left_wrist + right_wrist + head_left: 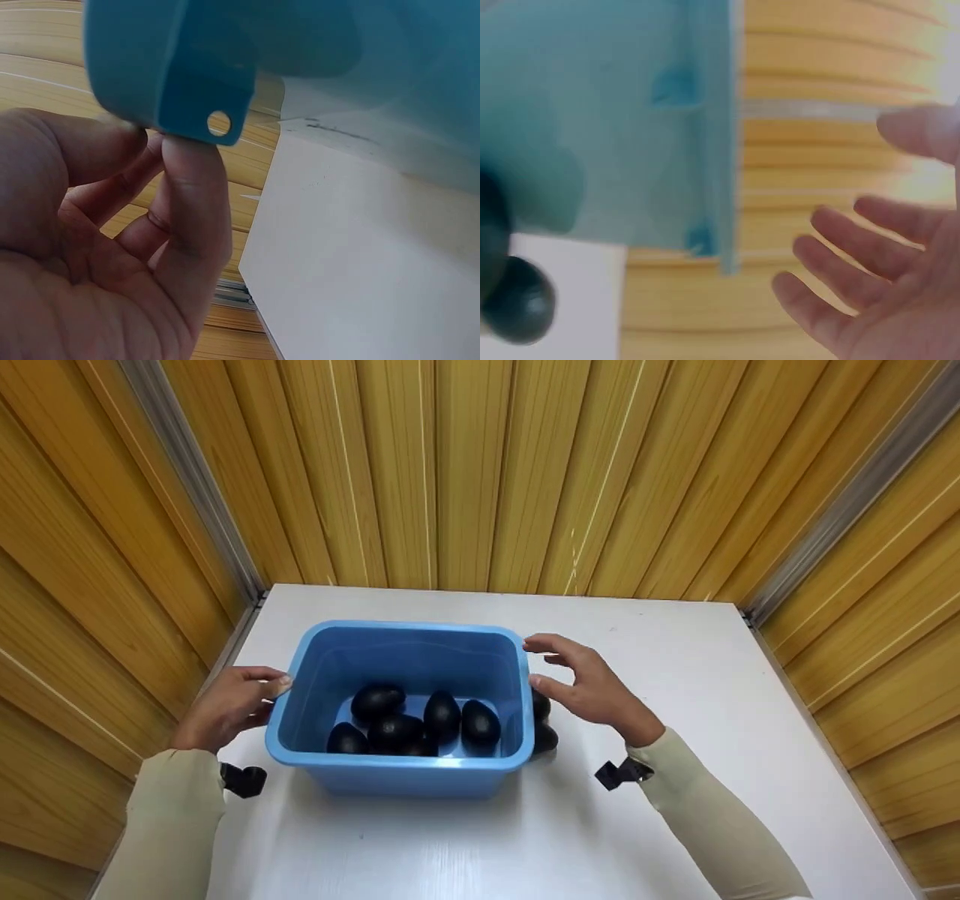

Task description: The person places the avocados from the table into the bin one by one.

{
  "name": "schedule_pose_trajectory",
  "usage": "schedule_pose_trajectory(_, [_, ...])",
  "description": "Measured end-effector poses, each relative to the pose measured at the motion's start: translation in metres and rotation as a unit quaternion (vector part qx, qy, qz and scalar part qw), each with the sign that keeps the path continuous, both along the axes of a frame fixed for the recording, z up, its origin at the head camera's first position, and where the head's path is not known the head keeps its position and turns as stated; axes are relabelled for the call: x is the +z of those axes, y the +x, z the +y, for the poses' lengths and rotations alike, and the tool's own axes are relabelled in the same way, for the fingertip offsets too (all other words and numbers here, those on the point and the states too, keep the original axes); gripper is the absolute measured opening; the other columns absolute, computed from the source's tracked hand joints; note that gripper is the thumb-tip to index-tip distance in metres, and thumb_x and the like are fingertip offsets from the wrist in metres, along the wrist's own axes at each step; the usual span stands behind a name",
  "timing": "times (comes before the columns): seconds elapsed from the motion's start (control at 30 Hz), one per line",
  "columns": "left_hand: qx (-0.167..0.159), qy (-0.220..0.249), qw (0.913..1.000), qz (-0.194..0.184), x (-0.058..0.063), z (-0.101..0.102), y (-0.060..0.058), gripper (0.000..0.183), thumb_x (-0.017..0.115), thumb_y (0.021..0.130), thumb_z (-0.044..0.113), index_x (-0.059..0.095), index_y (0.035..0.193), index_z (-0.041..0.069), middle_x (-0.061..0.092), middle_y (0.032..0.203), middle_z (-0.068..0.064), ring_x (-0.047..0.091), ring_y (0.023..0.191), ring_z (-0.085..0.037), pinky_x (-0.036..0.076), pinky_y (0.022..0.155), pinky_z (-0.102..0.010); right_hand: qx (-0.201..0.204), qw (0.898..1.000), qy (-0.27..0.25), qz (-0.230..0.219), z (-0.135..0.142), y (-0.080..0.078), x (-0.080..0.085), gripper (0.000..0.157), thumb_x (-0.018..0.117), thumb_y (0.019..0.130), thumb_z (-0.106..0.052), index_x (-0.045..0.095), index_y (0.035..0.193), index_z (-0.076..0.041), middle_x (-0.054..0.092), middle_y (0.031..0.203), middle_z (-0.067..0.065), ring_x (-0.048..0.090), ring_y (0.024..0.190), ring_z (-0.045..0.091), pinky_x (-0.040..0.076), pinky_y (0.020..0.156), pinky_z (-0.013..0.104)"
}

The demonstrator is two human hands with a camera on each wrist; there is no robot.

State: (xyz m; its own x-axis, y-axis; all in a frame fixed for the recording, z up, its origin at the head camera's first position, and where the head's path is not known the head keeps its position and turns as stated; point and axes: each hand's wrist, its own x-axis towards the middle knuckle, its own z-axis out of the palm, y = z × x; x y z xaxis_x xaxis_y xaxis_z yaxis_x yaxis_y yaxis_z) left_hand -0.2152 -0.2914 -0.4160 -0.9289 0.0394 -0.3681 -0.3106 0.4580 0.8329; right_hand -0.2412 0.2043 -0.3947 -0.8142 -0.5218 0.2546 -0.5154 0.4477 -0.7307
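Note:
A blue plastic tub stands on the white table, with several black, smooth egg-shaped objects on its bottom. My left hand pinches the tub's left rim between thumb and fingers. In the left wrist view the thumb and index finger meet at the lower edge of the rim, close to a small round hole. At the tub's right side, my right hand is spread with bent, loose fingers. The right wrist view shows it apart from the tub's rim, holding nothing.
More black egg-shaped objects lie on the table against the tub's right side, partly hidden by it. The white table is enclosed by wood-patterned panels at the back and both sides, with metal posts at the corners.

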Motion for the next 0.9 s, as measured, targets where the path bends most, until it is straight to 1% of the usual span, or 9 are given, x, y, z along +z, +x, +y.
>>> schedule_pose_trajectory(0.13, [0.0,0.001,1.0,0.001,0.0,0.0,0.0,0.052,0.053,0.109,0.038,0.057,0.146,0.002,0.068,0.129,-0.016,0.071,0.102,-0.023,0.051,0.11,-0.057,-0.079,0.997,-0.017,-0.012,0.014,0.0,-0.034,0.046,0.07,0.098,-0.008,0.058,0.142,-0.003,0.064,0.142,0.018,0.061,0.135,0.037,0.05,0.113,0.059])
schedule_pose_trajectory(0.23, [0.0,0.0,1.0,-0.002,0.0,0.0,0.0,0.053,0.053,0.109,0.039,0.056,0.147,0.002,0.067,0.13,-0.016,0.071,0.102,-0.023,0.051,0.111,-0.057,-0.116,0.993,-0.006,-0.032,0.021,0.003,-0.064,0.044,0.07,0.096,-0.005,0.06,0.138,-0.002,0.066,0.139,0.019,0.062,0.132,0.038,0.051,0.11,0.061])
schedule_pose_trajectory(0.3, [0.001,0.001,1.0,-0.004,0.0,-0.001,-0.001,0.053,0.053,0.109,0.04,0.056,0.147,0.002,0.067,0.13,-0.016,0.071,0.101,-0.022,0.052,0.111,-0.056,-0.125,0.991,0.009,-0.045,0.023,0.006,-0.085,0.044,0.07,0.095,-0.006,0.06,0.137,-0.001,0.066,0.138,0.021,0.061,0.131,0.04,0.051,0.109,0.062])
schedule_pose_trajectory(0.37, [0.003,0.002,1.0,-0.005,0.0,-0.001,-0.001,0.053,0.053,0.109,0.039,0.056,0.147,0.002,0.067,0.13,-0.015,0.071,0.1,-0.022,0.052,0.111,-0.055,-0.124,0.99,0.029,-0.052,0.023,0.009,-0.104,0.044,0.072,0.094,-0.008,0.06,0.136,-0.001,0.065,0.136,0.021,0.061,0.129,0.04,0.051,0.107,0.062])
schedule_pose_trajectory(0.47, [0.004,0.003,1.0,-0.004,0.001,-0.001,0.0,0.054,0.053,0.109,0.04,0.055,0.147,0.002,0.066,0.132,-0.016,0.071,0.101,-0.022,0.053,0.11,-0.054,-0.119,0.99,0.063,-0.046,0.02,0.015,-0.126,0.046,0.076,0.092,-0.013,0.061,0.134,-0.001,0.066,0.134,0.019,0.061,0.128,0.039,0.052,0.106,0.06])
schedule_pose_trajectory(0.53, [0.004,0.003,1.0,-0.004,0.001,-0.001,0.0,0.055,0.054,0.108,0.041,0.054,0.148,0.002,0.065,0.135,-0.018,0.071,0.103,-0.023,0.052,0.111,-0.055,-0.12,0.988,0.088,-0.032,0.017,0.017,-0.136,0.049,0.08,0.09,-0.015,0.061,0.134,-0.003,0.065,0.132,0.017,0.062,0.127,0.037,0.052,0.107,0.057])
schedule_pose_trajectory(0.6, [0.004,0.003,1.0,-0.004,0.0,-0.001,0.0,0.056,0.054,0.108,0.041,0.054,0.148,0.002,0.063,0.137,-0.02,0.071,0.105,-0.024,0.051,0.111,-0.056,-0.125,0.986,0.11,-0.019,0.012,0.019,-0.142,0.054,0.083,0.088,-0.017,0.06,0.136,-0.005,0.064,0.132,0.016,0.062,0.128,0.035,0.052,0.109,0.054])
schedule_pose_trajectory(0.77, [0.007,0.003,0.9999,-0.009,0.0,-0.002,0.0,0.056,0.054,0.108,0.04,0.054,0.148,0.002,0.061,0.14,-0.023,0.071,0.107,-0.027,0.05,0.111,-0.058,-0.131,0.98,0.152,0.005,0.004,0.021,-0.151,0.065,0.085,0.086,-0.018,0.057,0.144,-0.009,0.061,0.135,0.014,0.061,0.128,0.033,0.053,0.11,0.052])
schedule_pose_trajectory(0.9, [0.006,0.006,0.9999,-0.007,-0.001,-0.002,-0.001,0.055,0.054,0.109,0.04,0.054,0.148,0.001,0.064,0.136,-0.021,0.072,0.104,-0.025,0.051,0.111,-0.057,-0.121,0.974,0.188,0.047,0.003,0.022,-0.155,0.069,0.085,0.086,-0.021,0.055,0.147,-0.008,0.062,0.135,0.013,0.062,0.122,0.031,0.055,0.106,0.05])
